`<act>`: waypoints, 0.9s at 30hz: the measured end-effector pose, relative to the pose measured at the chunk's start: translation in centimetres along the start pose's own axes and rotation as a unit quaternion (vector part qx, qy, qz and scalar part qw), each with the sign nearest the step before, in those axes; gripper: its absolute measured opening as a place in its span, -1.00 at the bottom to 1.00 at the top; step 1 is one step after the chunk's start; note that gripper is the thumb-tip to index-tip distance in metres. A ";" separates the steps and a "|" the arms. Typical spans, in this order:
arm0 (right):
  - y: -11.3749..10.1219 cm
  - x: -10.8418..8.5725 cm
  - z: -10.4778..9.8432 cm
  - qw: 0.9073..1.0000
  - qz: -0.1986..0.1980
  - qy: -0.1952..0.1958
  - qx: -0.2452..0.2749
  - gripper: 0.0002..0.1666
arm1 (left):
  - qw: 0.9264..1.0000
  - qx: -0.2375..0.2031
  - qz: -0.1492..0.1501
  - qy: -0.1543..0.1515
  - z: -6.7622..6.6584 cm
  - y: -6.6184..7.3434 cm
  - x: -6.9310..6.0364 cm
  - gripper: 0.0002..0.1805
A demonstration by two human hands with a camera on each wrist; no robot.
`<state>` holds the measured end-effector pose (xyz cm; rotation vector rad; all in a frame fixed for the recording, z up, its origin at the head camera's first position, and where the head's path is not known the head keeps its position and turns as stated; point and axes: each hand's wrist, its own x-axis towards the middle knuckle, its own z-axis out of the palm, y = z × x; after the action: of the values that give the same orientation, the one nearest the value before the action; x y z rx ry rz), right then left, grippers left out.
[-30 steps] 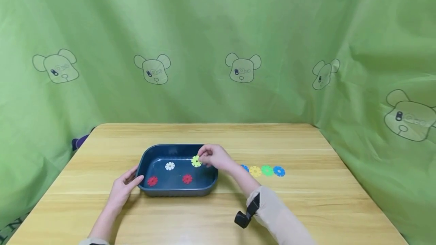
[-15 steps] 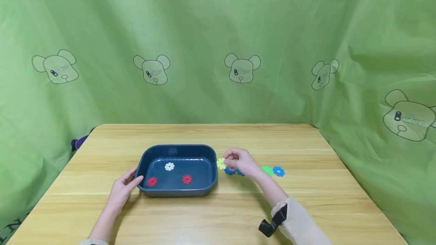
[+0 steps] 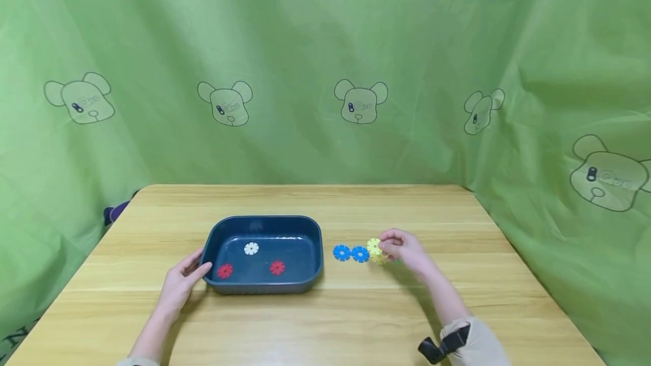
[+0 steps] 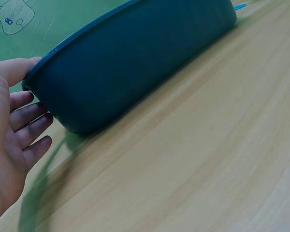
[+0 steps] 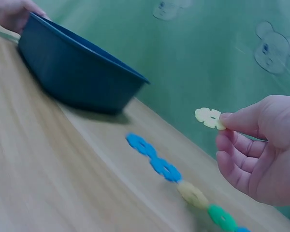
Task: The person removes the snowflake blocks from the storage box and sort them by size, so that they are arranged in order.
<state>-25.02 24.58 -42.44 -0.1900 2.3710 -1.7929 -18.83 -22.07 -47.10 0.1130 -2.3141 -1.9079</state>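
My right hand (image 3: 404, 248) pinches a pale yellow-green disc (image 3: 374, 246) between thumb and fingers, held above the table, as the right wrist view also shows. Beneath it runs a row of flat notched discs: two blue ones, the left (image 3: 342, 252) and the right (image 3: 360, 254), then a yellow one (image 5: 192, 194), a green one (image 5: 222, 217) and another blue one (image 5: 242, 229). My left hand (image 3: 179, 282) grips the left rim of the dark blue tray (image 3: 261, 288), thumb over the edge and fingers outside against the wall.
Inside the tray lie a white disc (image 3: 251, 248) and two red discs, one at left (image 3: 225, 271) and one near the middle (image 3: 277, 268). A green curtain (image 3: 295, 146) hangs behind the wooden table (image 3: 285, 332). Something purple (image 3: 118, 210) shows beyond the table's left edge.
My right hand has carried the yellow-green disc from inside the tray rightward, out over the row of discs. The left hand keeps its grip on the tray's rim.
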 end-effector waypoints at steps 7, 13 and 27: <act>2.2 -1.7 -3.2 0.998 0.026 0.047 -0.031 -0.61 | 1.000 0.003 -0.010 -0.006 -0.1 -0.2 0.1 -0.41; 4.2 -2.7 -5.3 0.992 0.048 0.094 -0.063 -0.57 | 1.000 0.007 -0.018 -0.004 -0.2 -0.2 0.0 -0.41; 7.1 -2.6 -9.2 0.976 0.103 0.169 -0.093 -0.56 | 1.000 -0.001 -0.016 0.001 0.1 -0.1 0.0 -0.41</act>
<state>-24.38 35.64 -46.65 0.3550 2.6688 -1.6139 -18.80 -22.03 -47.23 0.1530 -2.3222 -1.9236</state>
